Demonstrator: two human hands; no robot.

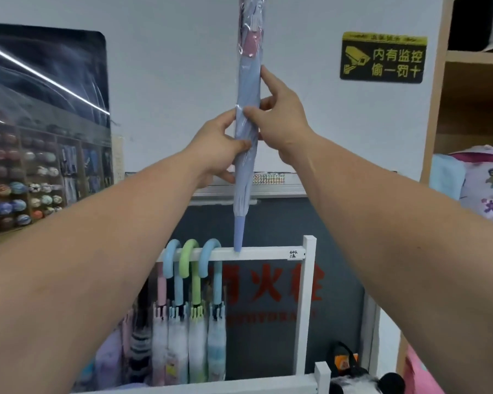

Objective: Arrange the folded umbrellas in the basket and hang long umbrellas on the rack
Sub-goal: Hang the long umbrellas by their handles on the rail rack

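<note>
I hold a long lilac umbrella [248, 89] upright, tip downward, its top running out of view. The tip touches the white rack's top bar [262, 253]. My left hand [219, 146] wraps the shaft from the left. A little higher, my right hand [279, 115] pinches it from the right with the index finger stretched up along the fabric. Three long umbrellas hang from the bar by curved handles: blue [172, 260], green [189, 260] and blue [211, 257]. A pink-handled one [161, 291] hangs behind them.
A white rack post [309, 302] stands at the right. Folded umbrellas [108, 362] lie low at the left behind the rack. A black and yellow sign [383, 56] hangs on the wall. Wooden shelves [473, 109] with a pink backpack [490, 183] stand at right.
</note>
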